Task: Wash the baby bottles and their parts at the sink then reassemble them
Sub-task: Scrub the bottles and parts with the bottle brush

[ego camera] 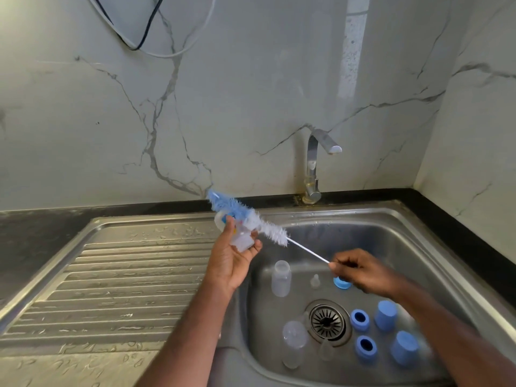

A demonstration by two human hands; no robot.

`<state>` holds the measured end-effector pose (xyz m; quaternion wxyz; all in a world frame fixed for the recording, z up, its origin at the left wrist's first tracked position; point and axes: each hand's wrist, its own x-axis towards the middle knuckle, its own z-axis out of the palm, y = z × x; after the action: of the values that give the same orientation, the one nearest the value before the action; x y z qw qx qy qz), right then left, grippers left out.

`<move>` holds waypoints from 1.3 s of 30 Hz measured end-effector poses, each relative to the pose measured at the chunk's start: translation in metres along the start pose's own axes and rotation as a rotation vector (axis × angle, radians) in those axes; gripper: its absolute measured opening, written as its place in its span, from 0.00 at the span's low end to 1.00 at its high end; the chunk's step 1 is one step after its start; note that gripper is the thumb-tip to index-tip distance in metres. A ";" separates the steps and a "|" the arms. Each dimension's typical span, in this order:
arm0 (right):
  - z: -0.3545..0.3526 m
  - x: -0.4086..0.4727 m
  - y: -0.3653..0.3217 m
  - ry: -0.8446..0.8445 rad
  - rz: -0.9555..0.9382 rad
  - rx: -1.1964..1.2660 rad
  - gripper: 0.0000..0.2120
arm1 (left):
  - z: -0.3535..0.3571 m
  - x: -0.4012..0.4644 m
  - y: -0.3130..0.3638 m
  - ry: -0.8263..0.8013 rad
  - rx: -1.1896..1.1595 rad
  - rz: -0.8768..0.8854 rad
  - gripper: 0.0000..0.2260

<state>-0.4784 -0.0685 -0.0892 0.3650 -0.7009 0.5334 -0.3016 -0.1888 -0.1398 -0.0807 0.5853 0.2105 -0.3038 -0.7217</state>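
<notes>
Your left hand (231, 255) holds a small clear bottle (233, 233) up over the edge of the sink (418, 247), between the drain board (125, 275) and the bowl. The bottle is light and made of thin plastic. It looks wet, so it can slip. Hold it round the middle with your fingers and thumb curled on both sides, as you do now, and do not squeeze hard or it may bend.

Your right hand (360, 270) pinches the thin white wire of the brush (251, 219) at its very end. The wire is long and bendy, so the fluffy blue and white part will wobble. Move your pinch closer to the bristles if you want more push. The brush lies across the bottle; it may be just behind it and not inside, as the view is blurry there.

Down in the sink, more clear bottles (281, 277) stand or lie near the drain (326, 321), with blue caps (386, 314) and rings (359, 319) beside it. All are small and light. The tap (315, 166) shows no water.
</notes>
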 end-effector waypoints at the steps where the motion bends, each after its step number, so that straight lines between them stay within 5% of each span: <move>1: 0.000 -0.002 0.001 -0.002 0.023 0.012 0.16 | -0.001 0.000 -0.002 0.008 0.037 -0.021 0.33; 8: 0.027 0.024 -0.012 0.338 -0.006 -0.234 0.19 | 0.013 -0.002 -0.018 0.040 0.189 0.061 0.30; 12: 0.022 0.013 -0.009 0.324 0.018 -0.244 0.16 | -0.004 0.005 -0.004 0.306 0.184 0.173 0.25; 18: 0.041 0.023 -0.027 0.396 0.036 -0.324 0.15 | 0.019 -0.002 -0.026 0.260 0.300 0.192 0.20; 23: 0.030 0.014 -0.020 0.367 0.038 -0.366 0.12 | 0.008 0.005 -0.012 0.382 0.085 0.223 0.19; 30: 0.041 0.021 -0.034 0.487 0.018 -0.410 0.17 | 0.033 -0.010 -0.024 0.224 0.112 -0.014 0.14; 35: 0.017 0.007 -0.016 0.404 -0.014 -0.445 0.12 | 0.019 -0.008 -0.009 0.378 -0.050 -0.148 0.25; 39: 0.035 0.018 -0.026 0.547 -0.091 -0.454 0.13 | 0.022 -0.010 -0.019 0.230 0.096 -0.276 0.27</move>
<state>-0.4318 -0.0753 -0.0857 0.0299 -0.6805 0.6332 -0.3676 -0.2148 -0.1238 -0.0784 0.5008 0.3588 -0.2372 -0.7511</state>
